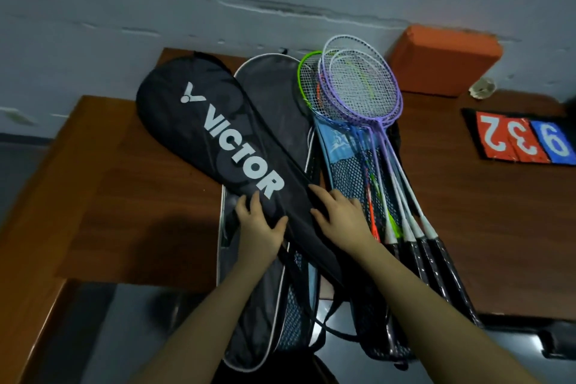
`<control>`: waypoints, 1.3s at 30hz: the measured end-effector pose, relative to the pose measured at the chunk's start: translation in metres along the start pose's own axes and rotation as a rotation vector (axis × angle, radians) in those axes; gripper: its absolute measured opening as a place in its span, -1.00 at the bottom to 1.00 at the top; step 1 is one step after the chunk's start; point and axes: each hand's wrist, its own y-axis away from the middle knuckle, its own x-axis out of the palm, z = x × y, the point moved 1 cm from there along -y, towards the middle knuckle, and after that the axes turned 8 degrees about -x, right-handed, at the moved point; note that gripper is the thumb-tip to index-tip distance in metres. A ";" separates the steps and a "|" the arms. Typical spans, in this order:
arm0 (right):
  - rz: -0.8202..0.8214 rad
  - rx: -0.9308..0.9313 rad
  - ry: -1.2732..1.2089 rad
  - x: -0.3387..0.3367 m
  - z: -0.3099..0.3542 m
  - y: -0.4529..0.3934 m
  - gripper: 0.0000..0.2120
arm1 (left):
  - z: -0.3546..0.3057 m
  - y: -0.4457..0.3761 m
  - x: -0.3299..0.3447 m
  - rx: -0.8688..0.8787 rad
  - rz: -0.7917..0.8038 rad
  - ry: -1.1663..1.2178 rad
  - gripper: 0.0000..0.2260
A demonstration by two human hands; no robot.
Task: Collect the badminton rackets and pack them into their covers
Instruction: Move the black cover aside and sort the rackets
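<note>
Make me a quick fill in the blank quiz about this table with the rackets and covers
1. The black cover under both hands bears the word ____.
2. The topmost rackets have ____ frames.
3. The block by the wall is ____.
4. The scoreboard shows 2, 3 and ____.

Missing words: VICTOR; purple; orange; 9

Under my left hand (260, 224) I see a black cover (218, 140) of matt cloth with smooth white print. Right of my right hand (341, 217), glossy wrapped racket grips (436, 262) lie on blue mesh netting (349, 178). The desk (124, 196) is smooth brown wood.
</note>
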 end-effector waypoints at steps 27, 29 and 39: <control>-0.494 -0.030 -0.449 -0.020 0.116 0.007 -0.75 | -0.018 0.031 -0.092 0.149 -0.329 0.191 -0.51; -0.485 0.003 -0.472 -0.024 0.128 0.000 -0.74 | -0.022 0.023 -0.108 0.188 -0.298 0.168 -0.50; -0.370 0.227 -0.646 0.014 0.208 -0.046 -0.63 | 0.022 -0.035 -0.190 0.292 -0.081 0.020 -0.49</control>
